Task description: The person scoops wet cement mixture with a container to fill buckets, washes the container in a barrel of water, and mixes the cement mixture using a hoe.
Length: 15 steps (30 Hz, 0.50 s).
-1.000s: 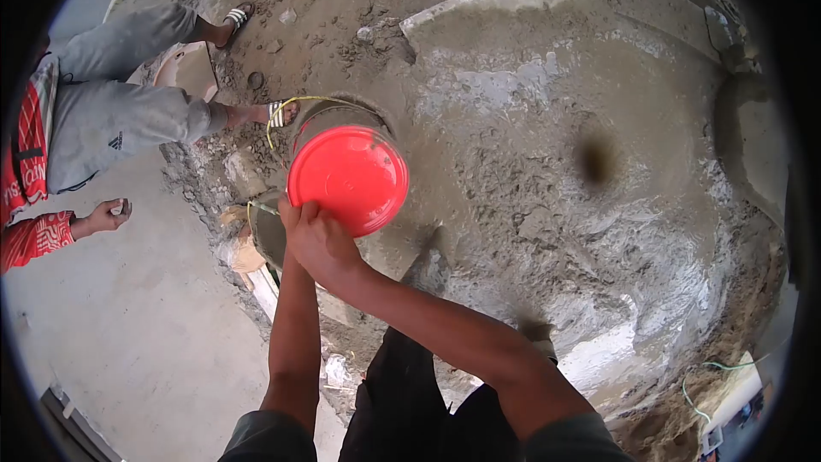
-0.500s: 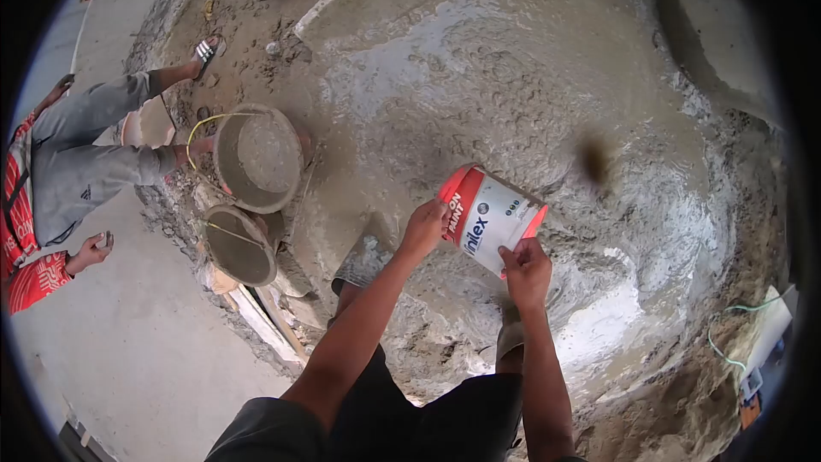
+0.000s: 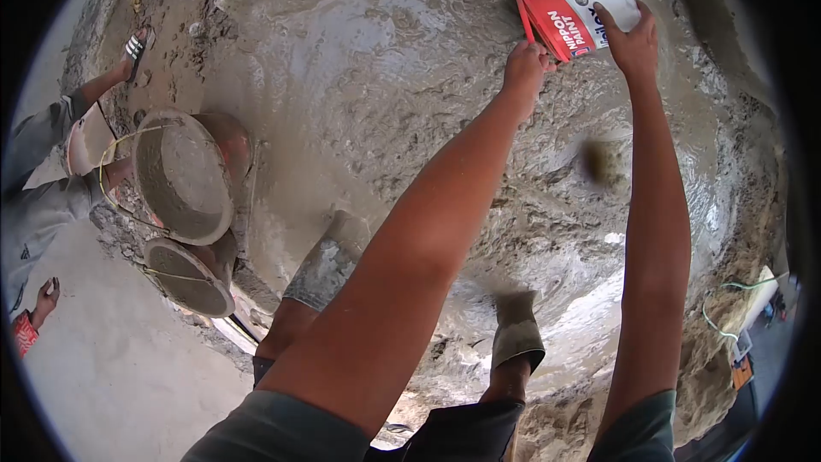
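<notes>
A red-and-white paint bucket (image 3: pixel 581 7) is tipped on its side over the wet mortar (image 3: pixel 428 77), its red rim end toward the left. My left hand (image 3: pixel 525 70) is closed on the red rim at the lower edge. My right hand (image 3: pixel 631 41) grips the white side near the bucket's base, thumb across the label. Both arms are stretched far forward. What is inside the bucket is hidden from here. I stand in the mortar, with a boot (image 3: pixel 518 325) showing below my arms.
Two mortar-coated buckets, a larger one (image 3: pixel 224 154) and a smaller one (image 3: pixel 224 258), stand at the left. Beyond them are a co-worker's legs (image 3: pixel 51 197) and hand (image 3: pixel 47 298). A rough mortar edge and a green cord (image 3: pixel 720 325) lie at the right.
Both hands have carried the paint bucket forward and to the right, away from my body. My view has shifted, and the co-worker now sits farther toward the left edge.
</notes>
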Available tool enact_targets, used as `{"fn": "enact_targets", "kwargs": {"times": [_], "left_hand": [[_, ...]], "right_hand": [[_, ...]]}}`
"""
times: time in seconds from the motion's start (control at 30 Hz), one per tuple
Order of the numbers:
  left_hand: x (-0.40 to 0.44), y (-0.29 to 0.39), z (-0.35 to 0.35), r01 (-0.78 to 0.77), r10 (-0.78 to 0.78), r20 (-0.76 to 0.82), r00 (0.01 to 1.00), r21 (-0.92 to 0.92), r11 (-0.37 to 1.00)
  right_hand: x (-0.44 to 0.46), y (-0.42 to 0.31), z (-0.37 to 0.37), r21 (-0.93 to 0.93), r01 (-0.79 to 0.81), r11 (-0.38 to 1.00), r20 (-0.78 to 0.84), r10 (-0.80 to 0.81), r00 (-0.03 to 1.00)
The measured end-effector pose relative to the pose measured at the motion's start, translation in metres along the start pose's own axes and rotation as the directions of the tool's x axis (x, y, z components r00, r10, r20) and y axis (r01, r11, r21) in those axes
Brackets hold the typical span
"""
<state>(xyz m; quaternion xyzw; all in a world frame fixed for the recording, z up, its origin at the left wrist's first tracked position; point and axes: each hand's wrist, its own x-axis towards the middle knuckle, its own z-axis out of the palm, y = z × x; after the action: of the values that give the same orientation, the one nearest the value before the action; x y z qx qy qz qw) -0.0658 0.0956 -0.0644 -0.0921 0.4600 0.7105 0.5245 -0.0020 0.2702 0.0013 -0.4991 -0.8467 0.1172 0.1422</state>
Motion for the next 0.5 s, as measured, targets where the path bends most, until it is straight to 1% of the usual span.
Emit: {"fn": "enact_targets", "kwargs": {"times": [0.07, 0.13, 0.2, 0.27, 0.33, 0.4, 0.43, 0.5], "left_hand": [[-0.031, 0.0, -0.044, 0.1, -0.117, -0.097, 0.988, -0.167, 0.981], [-0.07, -0.011, -0.083, 0.065, -0.107, -0.133, 0.985, -0.287, 0.956], [-0.113, -0.028, -0.104, 0.073, -0.154, -0.164, 0.974, -0.416, 0.906], [-0.162, -0.046, -0.106, 0.051, -0.176, -0.18, 0.968, -0.544, 0.838], [-0.218, -0.046, -0.095, 0.044, -0.27, -0.311, 0.911, -0.579, 0.814], [-0.254, -0.077, -0.102, 0.031, -0.272, -0.33, 0.904, -0.584, 0.811], [-0.271, -0.087, -0.105, 0.024, -0.274, -0.343, 0.899, -0.584, 0.812], [-0.305, -0.083, -0.094, 0.093, -0.343, -0.363, 0.866, -0.557, 0.825]], "right_hand": [[-0.006, -0.039, 0.049, -0.156, 0.078, 0.985, 0.041, -0.072, 0.997], [-0.021, -0.051, 0.074, -0.104, 0.18, 0.978, 0.21, -0.155, 0.965], [-0.05, -0.067, 0.077, -0.044, 0.174, 0.984, 0.342, -0.149, 0.928], [-0.083, -0.073, 0.074, -0.007, 0.156, 0.988, 0.475, -0.133, 0.87], [-0.125, -0.077, 0.066, 0.053, 0.14, 0.989, 0.565, -0.146, 0.812], [-0.158, -0.091, 0.048, -0.008, 0.127, 0.992, 0.699, -0.085, 0.71], [-0.174, -0.087, 0.046, 0.013, 0.133, 0.991, 0.721, -0.102, 0.686], [-0.204, -0.081, 0.038, 0.043, 0.121, 0.992, 0.765, -0.111, 0.635]]}}
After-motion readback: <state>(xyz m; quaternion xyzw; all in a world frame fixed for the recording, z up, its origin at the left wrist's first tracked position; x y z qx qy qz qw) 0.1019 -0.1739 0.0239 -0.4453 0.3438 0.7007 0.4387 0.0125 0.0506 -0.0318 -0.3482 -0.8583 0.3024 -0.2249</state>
